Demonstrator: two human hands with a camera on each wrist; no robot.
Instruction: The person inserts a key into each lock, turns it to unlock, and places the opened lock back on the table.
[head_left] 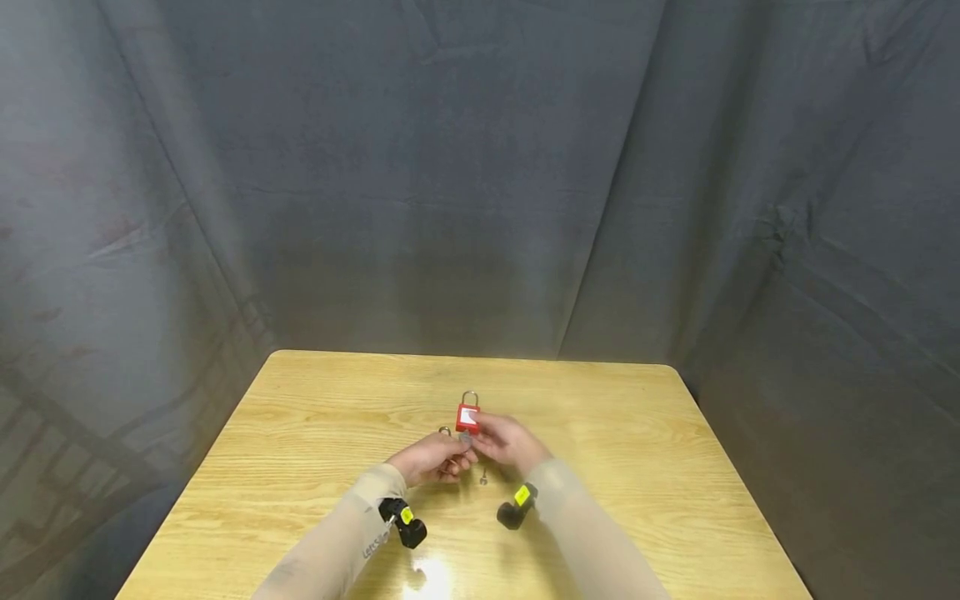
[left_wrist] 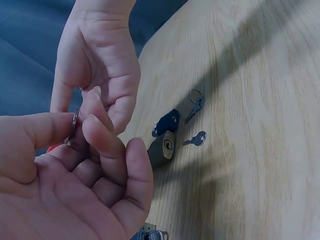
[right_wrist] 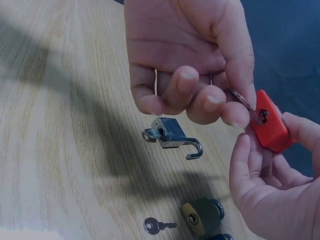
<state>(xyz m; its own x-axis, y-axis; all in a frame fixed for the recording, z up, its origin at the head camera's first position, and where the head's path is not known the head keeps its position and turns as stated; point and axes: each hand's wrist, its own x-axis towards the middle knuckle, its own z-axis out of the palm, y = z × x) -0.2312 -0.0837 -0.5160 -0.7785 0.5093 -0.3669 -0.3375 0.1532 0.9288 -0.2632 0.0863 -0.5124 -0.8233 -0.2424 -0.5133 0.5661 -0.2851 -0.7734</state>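
My right hand (head_left: pixel 512 442) holds a red padlock (head_left: pixel 468 417) upright, its steel shackle pointing away and a white label on its face. In the right wrist view, the padlock's keyhole side (right_wrist: pixel 272 127) faces my left hand (right_wrist: pixel 185 50). Between thumb and forefinger, that hand pinches a key (right_wrist: pixel 257 116) on a split ring (right_wrist: pixel 240 98). The key's tip is at the keyhole; how deep it sits I cannot tell. Below the hands on the table is a silver padlock (right_wrist: pixel 171 132) with its shackle open and a key (right_wrist: pixel 151 134) at its keyhole.
A brass-faced padlock (right_wrist: pixel 202 218) lies on the wooden table (head_left: pixel 637 467), near a loose key (right_wrist: pixel 159 225). By it in the left wrist view are a blue padlock (left_wrist: pixel 167 122) and another key (left_wrist: pixel 195 110) with a ring. Grey curtains (head_left: pixel 450 208) surround the table.
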